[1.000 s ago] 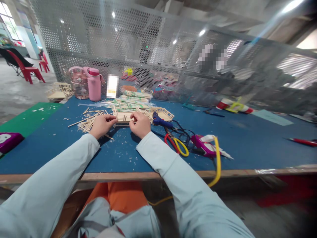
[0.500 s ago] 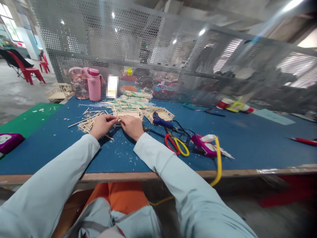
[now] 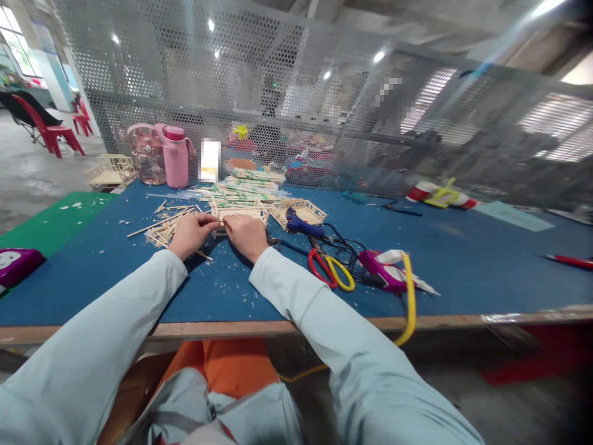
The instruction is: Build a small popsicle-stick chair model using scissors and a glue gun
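Observation:
My left hand [image 3: 191, 235] is closed in a pinch at the near left corner of a small wooden stick model [image 3: 243, 213], which has a flat base and low railings. Close beside it, my right hand [image 3: 247, 236] bends its fingers onto the model's near edge, thumb and fingertips pressed together. Whatever small piece lies between the fingertips is hidden. A heap of loose wooden sticks [image 3: 163, 235] lies left of and partly behind my left hand. A second stick model [image 3: 301, 213] sits to the right, beyond my right hand.
Right of my hands lie a blue glue gun [image 3: 301, 224], scissors [image 3: 340, 274] with red and yellow handles, and a magenta socket block [image 3: 386, 275] with a yellow cord. Bundled sticks [image 3: 250, 185], a pink bottle [image 3: 176, 159] and a perforated metal screen [image 3: 231, 80] stand behind.
My right fingertips have shifted very slightly, still at the model's near edge. My left hand stays almost in place, and the objects on the table have not moved.

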Action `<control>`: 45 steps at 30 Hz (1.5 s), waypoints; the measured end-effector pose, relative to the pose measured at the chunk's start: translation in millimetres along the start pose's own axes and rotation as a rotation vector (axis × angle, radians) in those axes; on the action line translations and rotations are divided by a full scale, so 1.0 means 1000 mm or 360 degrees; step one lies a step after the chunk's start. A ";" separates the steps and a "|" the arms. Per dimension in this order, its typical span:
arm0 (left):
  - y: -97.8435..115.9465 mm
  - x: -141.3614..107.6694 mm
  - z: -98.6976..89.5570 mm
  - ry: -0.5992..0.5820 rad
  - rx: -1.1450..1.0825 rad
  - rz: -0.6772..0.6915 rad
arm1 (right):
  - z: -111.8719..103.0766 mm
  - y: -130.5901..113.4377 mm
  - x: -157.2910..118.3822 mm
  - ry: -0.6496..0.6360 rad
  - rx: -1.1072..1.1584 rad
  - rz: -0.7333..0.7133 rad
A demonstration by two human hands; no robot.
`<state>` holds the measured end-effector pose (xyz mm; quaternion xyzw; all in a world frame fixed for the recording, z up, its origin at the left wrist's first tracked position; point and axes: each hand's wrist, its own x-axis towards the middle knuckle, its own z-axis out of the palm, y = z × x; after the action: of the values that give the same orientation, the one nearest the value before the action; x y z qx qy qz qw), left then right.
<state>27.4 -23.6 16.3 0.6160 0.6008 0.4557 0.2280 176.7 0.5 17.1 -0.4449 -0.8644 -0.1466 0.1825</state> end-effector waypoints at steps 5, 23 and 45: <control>-0.003 0.001 0.002 0.0039 0.0036 0.0011 | -0.002 -0.001 0.000 -0.0021 0.0007 0.0006; -0.005 0.000 0.006 0.0057 -0.0037 0.0011 | -0.005 -0.004 -0.002 -0.0045 0.0010 -0.0001; -0.001 -0.002 0.004 0.0066 0.0132 0.0056 | -0.005 0.009 -0.007 0.0264 0.0397 0.0178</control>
<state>30.8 -23.7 12.9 0.6258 0.6129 0.4470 0.1816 189.3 -1.4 18.9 -0.4527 -0.8317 -0.0639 0.3150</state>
